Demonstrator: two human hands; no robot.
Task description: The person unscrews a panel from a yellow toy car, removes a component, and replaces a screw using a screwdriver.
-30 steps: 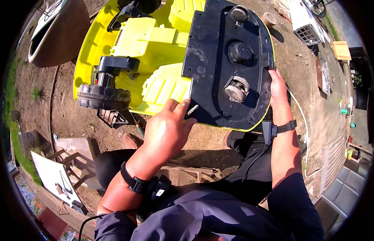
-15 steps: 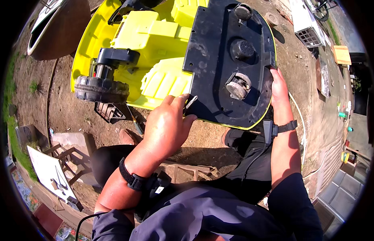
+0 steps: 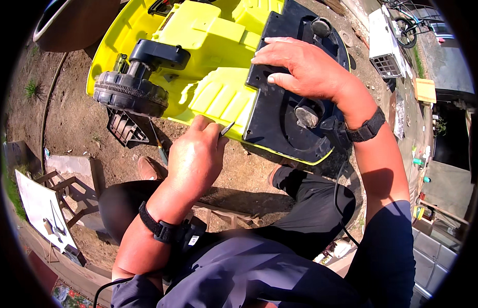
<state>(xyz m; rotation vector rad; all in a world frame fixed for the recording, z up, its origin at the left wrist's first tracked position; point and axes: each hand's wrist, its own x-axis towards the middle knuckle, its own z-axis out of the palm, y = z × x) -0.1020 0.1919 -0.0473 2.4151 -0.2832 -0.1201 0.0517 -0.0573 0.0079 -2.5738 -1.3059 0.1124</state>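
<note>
In front of me lies an upturned yellow plastic body (image 3: 200, 31), like the shell of a ride-on toy. A black plastic base plate (image 3: 272, 115) covers its right end, with small caster wheels (image 3: 306, 117) set in it. My right hand (image 3: 305, 69) rests on the plate, fingers stretched toward its left edge, holding nothing. My left hand (image 3: 195, 154) is closed around a small pointed metal tool (image 3: 227, 129), near the yellow rim; most of the tool is hidden in the fist. A black ridged wheel (image 3: 131, 95) with a black gearbox housing (image 3: 159, 54) sits on the left.
Under the wheel, a black ribbed plastic part (image 3: 125, 127) and a tool with a dark handle (image 3: 162, 152) lie on the dirt. A white board (image 3: 43, 213) with hand tools stands at left. A large brown basin (image 3: 74, 25) is at upper left, a white crate-like box (image 3: 385, 46) at upper right.
My right hand has left the plate's right edge and now lies on its top. My left hand has drawn back left from the plate's corner, still gripping the pointed tool.
</note>
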